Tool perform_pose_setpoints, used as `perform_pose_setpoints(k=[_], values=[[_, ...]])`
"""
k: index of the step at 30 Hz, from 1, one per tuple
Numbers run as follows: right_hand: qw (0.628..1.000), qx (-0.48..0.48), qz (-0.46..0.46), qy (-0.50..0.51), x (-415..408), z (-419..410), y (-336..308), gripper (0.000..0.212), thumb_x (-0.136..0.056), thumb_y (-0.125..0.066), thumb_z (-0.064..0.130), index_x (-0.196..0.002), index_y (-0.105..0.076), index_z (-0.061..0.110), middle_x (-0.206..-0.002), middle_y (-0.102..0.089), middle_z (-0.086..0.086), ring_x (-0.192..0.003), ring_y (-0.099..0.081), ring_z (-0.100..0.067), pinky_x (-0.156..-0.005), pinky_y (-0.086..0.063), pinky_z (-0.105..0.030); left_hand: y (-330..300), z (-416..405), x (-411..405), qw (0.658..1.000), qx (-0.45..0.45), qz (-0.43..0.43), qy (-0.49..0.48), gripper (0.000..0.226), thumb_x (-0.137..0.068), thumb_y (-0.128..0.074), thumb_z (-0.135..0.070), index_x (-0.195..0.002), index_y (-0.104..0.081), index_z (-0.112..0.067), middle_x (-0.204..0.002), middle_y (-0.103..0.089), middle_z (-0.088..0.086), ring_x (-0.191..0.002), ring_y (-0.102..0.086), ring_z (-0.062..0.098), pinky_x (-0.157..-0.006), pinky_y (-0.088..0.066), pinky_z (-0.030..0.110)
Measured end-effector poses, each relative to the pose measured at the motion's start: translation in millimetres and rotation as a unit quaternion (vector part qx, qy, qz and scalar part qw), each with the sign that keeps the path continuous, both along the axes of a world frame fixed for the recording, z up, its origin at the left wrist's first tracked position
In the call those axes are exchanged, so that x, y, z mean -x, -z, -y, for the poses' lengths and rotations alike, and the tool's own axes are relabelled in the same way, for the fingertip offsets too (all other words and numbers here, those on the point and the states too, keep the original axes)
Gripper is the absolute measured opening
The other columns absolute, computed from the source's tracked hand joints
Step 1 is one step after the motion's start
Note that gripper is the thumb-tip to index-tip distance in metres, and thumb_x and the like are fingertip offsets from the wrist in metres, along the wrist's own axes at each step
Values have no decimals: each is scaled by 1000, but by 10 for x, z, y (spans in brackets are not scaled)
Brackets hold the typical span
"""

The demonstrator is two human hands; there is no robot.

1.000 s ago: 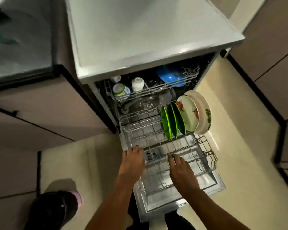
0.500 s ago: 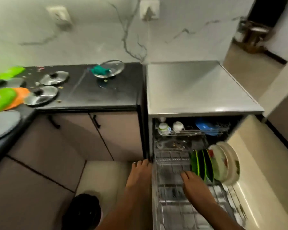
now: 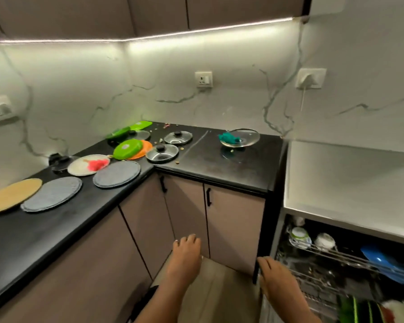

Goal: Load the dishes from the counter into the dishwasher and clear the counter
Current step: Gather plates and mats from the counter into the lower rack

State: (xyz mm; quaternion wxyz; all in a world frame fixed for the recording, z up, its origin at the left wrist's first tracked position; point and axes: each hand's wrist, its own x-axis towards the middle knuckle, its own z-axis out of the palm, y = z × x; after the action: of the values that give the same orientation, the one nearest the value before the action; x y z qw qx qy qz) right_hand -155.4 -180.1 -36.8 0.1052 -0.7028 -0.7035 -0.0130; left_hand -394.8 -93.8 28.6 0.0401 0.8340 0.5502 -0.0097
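Both the left hand (image 3: 184, 257) and right hand (image 3: 274, 275) hang empty with fingers apart beside the open dishwasher (image 3: 336, 264), while lids (image 3: 162, 153) and plates (image 3: 127, 149) remain on the surface (image 3: 208, 164), so fetching another dish appears next.

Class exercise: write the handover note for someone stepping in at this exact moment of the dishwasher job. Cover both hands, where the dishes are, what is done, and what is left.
Left hand: open, holding nothing, in front of the cabinets.
Right hand: open, empty, at the dishwasher's left edge.
Done: cups and a blue dish sit in the upper rack; green plates stand in the lower rack.
Left: on the black counter, two pot lids, a glass lid with a teal item, green and orange lids, round mats and crumbs.
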Motion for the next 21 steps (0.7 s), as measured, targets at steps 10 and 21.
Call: perform_pose_setpoints(k=[10,21], values=[[993,-17,46,-110,722,-1304,112,39,-88,-50,41,-78,-79,18,-74,-71,0,-57,-67,-11,-48,-50,-18,91,-978,912,994,-9,80,-74,46,-97,-50,-34,-140,-41,-22,-144,-40,-4,-130,-40,18,-111,-30,35],[995,-58,-35,-74,1796,-2680,-302,47,-61,-87,22,-103,-67,16,-92,-66,2,-77,-65,-16,-64,-54,-26,-100,-2382,1627,988,-42,119,-93,36,-95,-52,-35,-128,-48,-20,-132,-48,-4,-120,-47,19,-104,-35,35]])
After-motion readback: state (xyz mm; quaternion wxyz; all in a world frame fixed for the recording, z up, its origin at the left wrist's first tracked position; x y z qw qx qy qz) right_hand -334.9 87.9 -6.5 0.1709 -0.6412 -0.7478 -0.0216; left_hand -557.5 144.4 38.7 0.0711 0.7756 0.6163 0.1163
